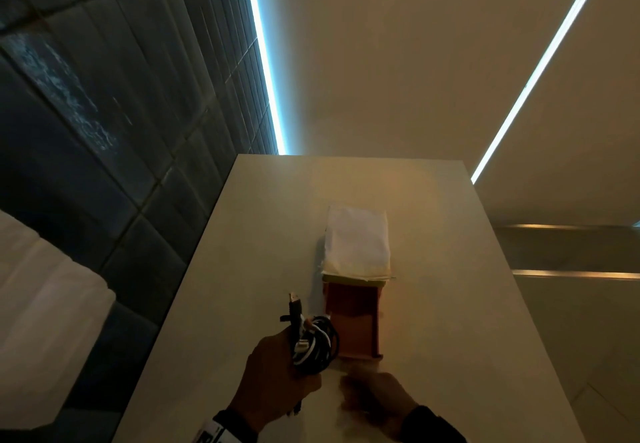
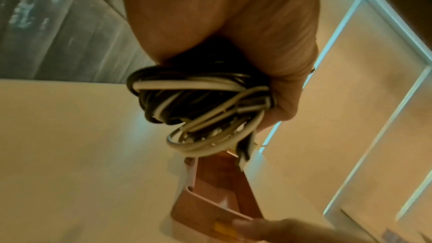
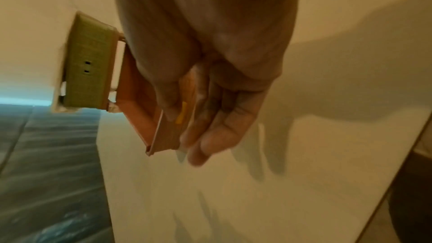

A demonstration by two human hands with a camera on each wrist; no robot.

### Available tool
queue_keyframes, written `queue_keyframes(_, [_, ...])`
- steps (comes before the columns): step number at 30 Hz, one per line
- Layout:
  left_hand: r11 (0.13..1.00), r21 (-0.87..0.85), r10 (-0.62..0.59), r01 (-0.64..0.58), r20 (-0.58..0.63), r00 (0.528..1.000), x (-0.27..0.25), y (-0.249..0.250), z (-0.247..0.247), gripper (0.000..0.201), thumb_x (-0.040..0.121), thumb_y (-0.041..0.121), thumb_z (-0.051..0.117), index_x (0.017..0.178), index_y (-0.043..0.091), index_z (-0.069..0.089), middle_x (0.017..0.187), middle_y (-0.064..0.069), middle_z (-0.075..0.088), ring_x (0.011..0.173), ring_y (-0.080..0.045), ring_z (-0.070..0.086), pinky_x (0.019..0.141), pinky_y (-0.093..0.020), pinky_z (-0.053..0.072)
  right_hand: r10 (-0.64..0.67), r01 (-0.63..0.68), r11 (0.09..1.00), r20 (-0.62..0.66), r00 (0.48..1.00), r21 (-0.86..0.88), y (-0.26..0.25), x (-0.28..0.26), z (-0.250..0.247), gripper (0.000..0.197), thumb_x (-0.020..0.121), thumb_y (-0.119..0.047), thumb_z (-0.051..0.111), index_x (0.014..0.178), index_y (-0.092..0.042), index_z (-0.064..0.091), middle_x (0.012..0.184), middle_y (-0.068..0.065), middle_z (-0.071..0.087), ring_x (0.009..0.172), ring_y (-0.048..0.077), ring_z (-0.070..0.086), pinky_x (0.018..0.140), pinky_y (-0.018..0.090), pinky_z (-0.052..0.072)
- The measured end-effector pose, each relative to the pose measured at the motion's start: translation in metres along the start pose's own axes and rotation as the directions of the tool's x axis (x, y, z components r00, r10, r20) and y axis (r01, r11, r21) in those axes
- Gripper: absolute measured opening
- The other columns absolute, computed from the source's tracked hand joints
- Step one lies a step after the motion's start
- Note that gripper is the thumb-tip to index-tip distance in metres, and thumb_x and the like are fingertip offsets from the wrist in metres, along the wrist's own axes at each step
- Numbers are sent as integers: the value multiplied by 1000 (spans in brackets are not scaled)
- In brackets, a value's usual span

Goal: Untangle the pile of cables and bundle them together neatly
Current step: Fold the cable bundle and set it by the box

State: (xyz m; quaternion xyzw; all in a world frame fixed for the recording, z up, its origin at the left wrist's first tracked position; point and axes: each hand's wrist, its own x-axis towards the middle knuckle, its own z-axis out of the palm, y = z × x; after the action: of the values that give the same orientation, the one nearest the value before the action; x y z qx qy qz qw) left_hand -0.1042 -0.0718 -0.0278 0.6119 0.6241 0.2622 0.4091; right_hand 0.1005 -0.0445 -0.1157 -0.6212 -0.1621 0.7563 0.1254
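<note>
I see my left hand (image 1: 273, 370) clenched round the cables (image 1: 313, 344), a coiled bunch of smooth, round black and white cords held above the near part of the bench (image 1: 242, 269). One black plug with a metal tip sticks up out of the bunch. From the left wrist view the loops lie packed against the palm, white strands crossing black ones.

My right hand (image 3: 210, 99) is blurred in the head view; from the right wrist view its fingers (image 3: 205, 147) are nearly straight and lie against the near end of an orange tray (image 1: 353, 325), a flat, hard-edged rectangular piece with raised rims. I cannot tell whether the thumb pinches it.

Behind the tray sits an olive-green box (image 3: 86, 66) with a woven texture, and a white, soft-looking pouch (image 1: 358, 242) lies on top of it. The bench is pale, smooth and matte.
</note>
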Motion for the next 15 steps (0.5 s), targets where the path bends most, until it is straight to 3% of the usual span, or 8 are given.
queue_keyframes(2, [953,237,188,-190,30,982,3,4,-3,12,69,34,62,79,36,56,72,11,64,67,-10,59,62,-23,45,35,-28,997,95,995,-73,-9,-13,-4,53,87,-48,63,101,2,69,78,16,68,67,29,66,61,32,50])
queue_keyframes(3, [883,350,305,-311,74,949,5,9,-4,8,74,35,59,75,36,50,68,9,59,65,-13,55,60,-24,41,27,-15,997,151,988,-79,-17,-19,-5,60,86,-57,59,103,-1,70,85,19,69,70,30,66,62,32,52])
queue_keyframes(5, [655,539,495,-530,224,839,12,20,-6,12,72,33,53,79,36,43,70,10,55,71,-14,52,68,-27,41,-15,34,997,276,961,-63,-36,-38,-2,63,83,-68,52,103,-12,72,96,19,70,75,29,67,64,33,56])
queue_keyframes(6, [524,598,546,-606,310,778,16,24,-4,20,67,32,51,85,35,45,77,12,57,80,-15,54,76,-32,43,-29,43,998,330,944,-36,-45,-49,1,60,82,-69,51,100,-16,72,90,16,70,71,25,67,63,33,57])
queue_keyframes(8, [320,650,527,-689,482,700,23,29,-1,38,62,36,54,100,33,58,96,14,61,101,-17,50,92,-44,40,-74,81,997,405,911,0,-60,-74,7,51,86,-64,48,103,-19,68,85,7,69,74,18,68,72,31,56])
queue_keyframes(10, [149,679,489,-718,581,651,32,24,4,37,61,44,58,96,34,66,104,13,59,113,-19,43,104,-51,28,-130,163,986,468,874,-30,-67,-88,8,40,92,-48,51,119,-20,60,104,0,72,96,14,68,86,27,50])
queue_keyframes(12, [78,686,489,-723,606,627,39,23,8,30,66,48,60,92,35,67,110,11,56,120,-19,40,107,-54,19,-134,214,972,513,848,-98,-67,-91,5,39,90,-39,52,123,-19,55,107,-3,72,95,12,68,79,25,52])
queue_keyframes(15, [66,645,533,-762,623,573,45,25,13,32,74,45,54,103,31,55,118,4,51,124,-22,41,108,-60,23,-107,251,954,600,793,-162,-63,-87,6,35,93,-27,58,126,-19,56,118,-1,69,108,17,64,87,27,53])
